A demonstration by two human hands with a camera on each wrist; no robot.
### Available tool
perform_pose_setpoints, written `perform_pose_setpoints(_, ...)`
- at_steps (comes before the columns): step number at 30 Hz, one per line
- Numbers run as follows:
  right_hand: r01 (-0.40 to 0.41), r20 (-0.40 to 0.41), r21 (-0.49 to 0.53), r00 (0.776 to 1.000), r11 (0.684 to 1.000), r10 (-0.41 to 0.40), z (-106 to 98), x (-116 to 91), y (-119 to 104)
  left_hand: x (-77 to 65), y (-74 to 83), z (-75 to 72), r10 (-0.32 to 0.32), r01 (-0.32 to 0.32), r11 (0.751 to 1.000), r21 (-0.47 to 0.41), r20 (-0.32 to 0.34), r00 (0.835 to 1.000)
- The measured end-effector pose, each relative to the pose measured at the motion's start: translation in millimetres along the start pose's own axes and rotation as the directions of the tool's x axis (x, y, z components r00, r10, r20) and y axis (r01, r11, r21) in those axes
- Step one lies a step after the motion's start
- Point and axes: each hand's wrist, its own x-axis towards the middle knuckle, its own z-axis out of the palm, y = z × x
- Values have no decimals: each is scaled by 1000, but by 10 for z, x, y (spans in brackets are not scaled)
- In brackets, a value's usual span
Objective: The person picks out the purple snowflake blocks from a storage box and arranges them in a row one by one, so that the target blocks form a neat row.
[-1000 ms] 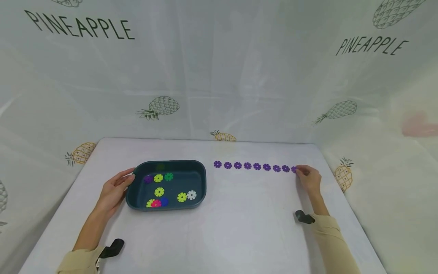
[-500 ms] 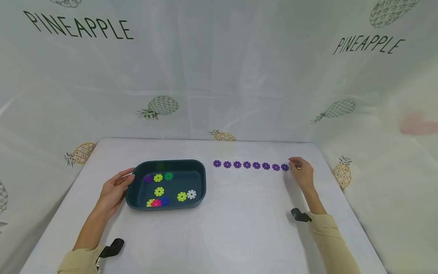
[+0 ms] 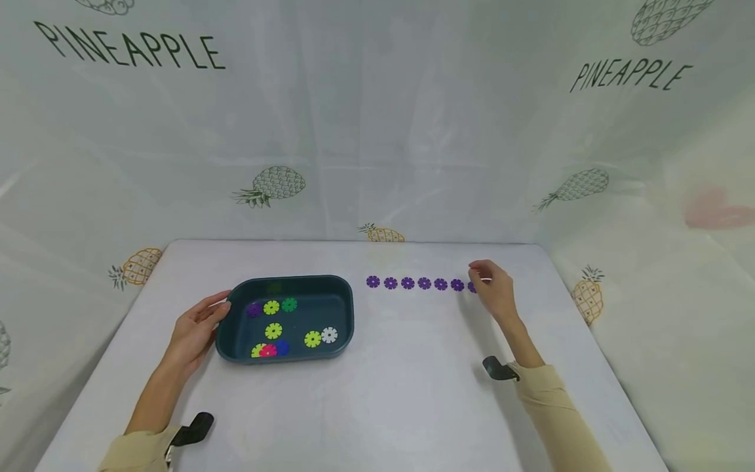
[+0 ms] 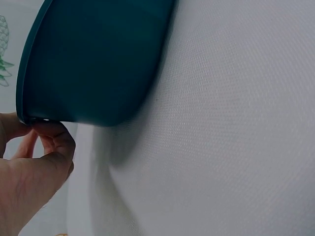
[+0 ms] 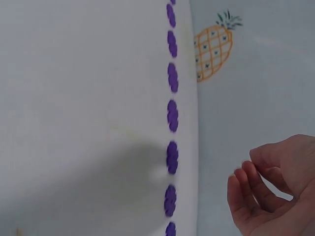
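Note:
My left hand (image 3: 193,335) pinches the left end of a dark teal tray (image 3: 303,318) between thumb and fingers; in the left wrist view the fingertips (image 4: 54,130) are at its rim. Inside the tray lie several plastic snowflake discs, among them yellow, green, pink, blue, purple and a white disc (image 3: 329,335). A row of purple snowflake discs (image 3: 424,283) runs along the far part of the table. My right hand (image 3: 497,292) hovers over the row's right end with loosely curled fingers, nothing visible between them, and hides the discs behind it.
A white cloth covers the table (image 3: 401,406). Behind and beside it hangs a pale curtain (image 3: 377,131) printed with pineapples. Each wrist bears a black camera mount (image 3: 197,429), close above the table surface.
My right hand has let go of the rightmost purple disc, lifted and moved left above the row, covering more of its right end. The left hand stays at the tray.

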Motion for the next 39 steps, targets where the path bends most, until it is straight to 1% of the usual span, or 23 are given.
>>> perform_pose_setpoints(13, 89, 55, 98, 994, 991, -95, 296, -26, -419, -1, 20, -1, 3, -3, 1000, 14, -11, 1000)
perform_pose_setpoints(16, 111, 58, 112, 991, 987, -118, 389, -46, -522, -7, 18, -5, 1, -1, 1000, 18, -11, 1000)
perform_pose_setpoints(23, 151, 74, 186, 983, 971, -167, 627, -88, -766, -8, 13, -1, -1, 1, 1000, 20, -7, 1000)
perform_pose_setpoints(30, 216, 108, 226, 964, 950, -244, 856, -119, -1031, -6, 9, -5, -1, 1, 1000, 13, -11, 1000)
perform_pose_setpoints(39, 263, 151, 235, 941, 936, -302, 1139, -176, -1341, -18, 20, 3, -1, 1, 1000, 3, -6, 1000)
